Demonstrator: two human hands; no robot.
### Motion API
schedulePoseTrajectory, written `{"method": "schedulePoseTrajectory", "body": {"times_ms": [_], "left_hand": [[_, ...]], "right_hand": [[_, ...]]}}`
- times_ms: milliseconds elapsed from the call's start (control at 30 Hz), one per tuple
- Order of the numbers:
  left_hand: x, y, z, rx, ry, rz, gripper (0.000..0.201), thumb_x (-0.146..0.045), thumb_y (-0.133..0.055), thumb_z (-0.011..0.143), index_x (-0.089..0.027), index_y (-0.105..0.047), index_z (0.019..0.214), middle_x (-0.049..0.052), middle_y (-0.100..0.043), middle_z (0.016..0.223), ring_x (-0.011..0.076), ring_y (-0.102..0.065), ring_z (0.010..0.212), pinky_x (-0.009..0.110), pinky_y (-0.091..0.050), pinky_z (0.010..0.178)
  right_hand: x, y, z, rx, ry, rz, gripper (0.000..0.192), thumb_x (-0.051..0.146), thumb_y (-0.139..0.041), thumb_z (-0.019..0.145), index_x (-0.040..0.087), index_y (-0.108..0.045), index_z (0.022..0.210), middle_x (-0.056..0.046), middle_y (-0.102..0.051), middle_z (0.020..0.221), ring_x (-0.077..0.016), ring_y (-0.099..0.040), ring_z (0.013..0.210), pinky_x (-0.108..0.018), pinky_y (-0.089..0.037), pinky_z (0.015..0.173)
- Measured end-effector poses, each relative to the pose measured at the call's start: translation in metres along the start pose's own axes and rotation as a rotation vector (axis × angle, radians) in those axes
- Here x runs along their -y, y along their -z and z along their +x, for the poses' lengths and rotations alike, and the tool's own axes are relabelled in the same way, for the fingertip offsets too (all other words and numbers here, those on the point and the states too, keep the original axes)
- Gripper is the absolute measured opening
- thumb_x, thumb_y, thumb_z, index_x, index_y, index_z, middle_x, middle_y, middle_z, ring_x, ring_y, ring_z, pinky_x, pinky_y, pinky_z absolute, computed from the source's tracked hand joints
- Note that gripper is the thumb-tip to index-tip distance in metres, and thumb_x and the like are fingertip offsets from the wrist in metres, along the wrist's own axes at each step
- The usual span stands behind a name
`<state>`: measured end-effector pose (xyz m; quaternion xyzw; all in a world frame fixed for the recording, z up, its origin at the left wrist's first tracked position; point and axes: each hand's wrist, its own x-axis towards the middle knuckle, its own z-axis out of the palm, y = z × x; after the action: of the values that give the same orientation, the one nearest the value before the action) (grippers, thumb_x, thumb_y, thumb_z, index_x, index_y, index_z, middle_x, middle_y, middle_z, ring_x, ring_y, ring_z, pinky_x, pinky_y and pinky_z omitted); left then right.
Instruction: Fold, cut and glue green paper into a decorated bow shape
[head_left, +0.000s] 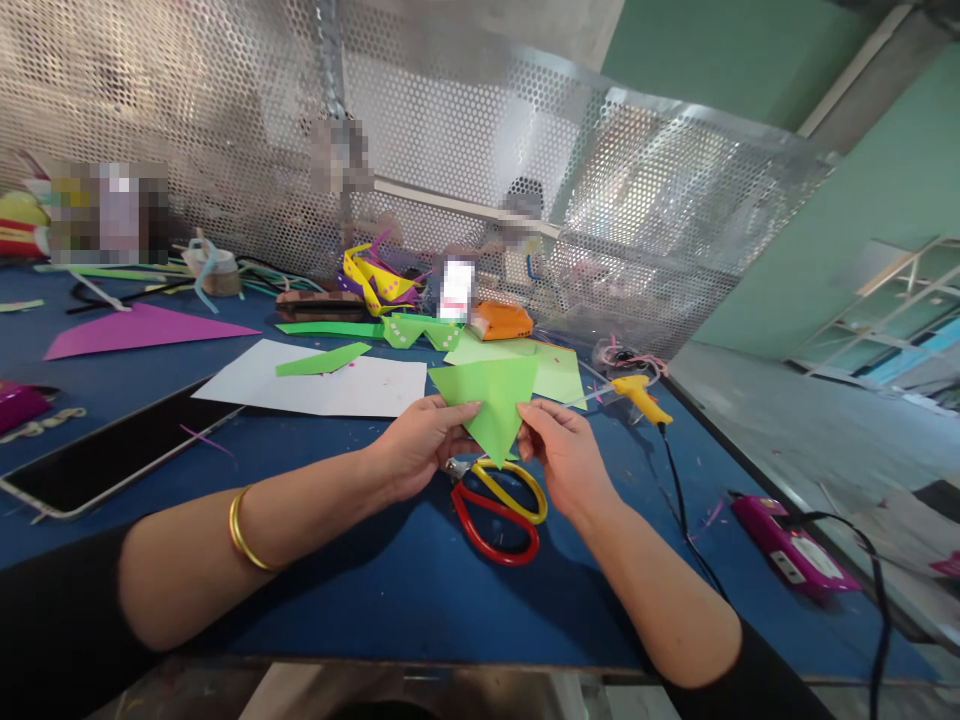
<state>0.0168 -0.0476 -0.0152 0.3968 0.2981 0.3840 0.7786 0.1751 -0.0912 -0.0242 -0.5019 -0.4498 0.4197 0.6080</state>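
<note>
Green paper: a green paper triangle (491, 400) is held up just above the bench, between the two hands. Its sharp tip points down, toward the person. Its wide flat edge is on top, away from the person. Its long way runs from that top edge down to the tip.
Left hand: the left hand (416, 445) is on the left side of the green paper triangle. Its fingers (457, 412) are pressed together and pinch the left edge of the paper. A gold bangle (244, 530) sits on this arm.
Right hand: the right hand (566, 455) is on the right side of the triangle. Its fingers (536, 415) pinch the right edge, close to the tip.
Scissors: scissors (499, 505) with one yellow and one red handle lie flat on the blue bench (375, 580), right under the triangle's tip.
Glue gun: a yellow glue gun (641, 395) lies to the right of the triangle, near it, with a black cord.
More green paper: a lighter green sheet (559, 370) lies just behind the triangle.
White paper: a white sheet (330, 385) lies to the left of the triangle, with a green strip (322, 360) on it.
Purple paper: a purple paper triangle (142, 330) lies far to the left of the green one.
Tablet: a dark flat tablet (112, 455) lies to the left, well apart from the green triangle.
Pink thing: a pink thing (791, 545) with a cord lies far to the right.
</note>
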Motion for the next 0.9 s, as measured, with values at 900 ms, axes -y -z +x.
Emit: {"method": "schedulePoseTrajectory", "body": {"times_ms": [900], "left_hand": [[-0.0061, 0.0101, 0.0063, 0.073, -0.080, 0.051, 0.046, -0.057, -0.065, 0.081, -0.018, -0.073, 0.103, 0.012, -0.074, 0.106, 0.0244, -0.066, 0.094, 0.029, -0.052, 0.068]], "right_hand": [[-0.0035, -0.0006, 0.0001, 0.038, 0.020, -0.162, 0.024, 0.042, -0.070, 0.071, 0.019, -0.065, 0.068, 0.001, -0.062, 0.060, -0.0135, -0.053, 0.057, -0.026, -0.043, 0.056]]}}
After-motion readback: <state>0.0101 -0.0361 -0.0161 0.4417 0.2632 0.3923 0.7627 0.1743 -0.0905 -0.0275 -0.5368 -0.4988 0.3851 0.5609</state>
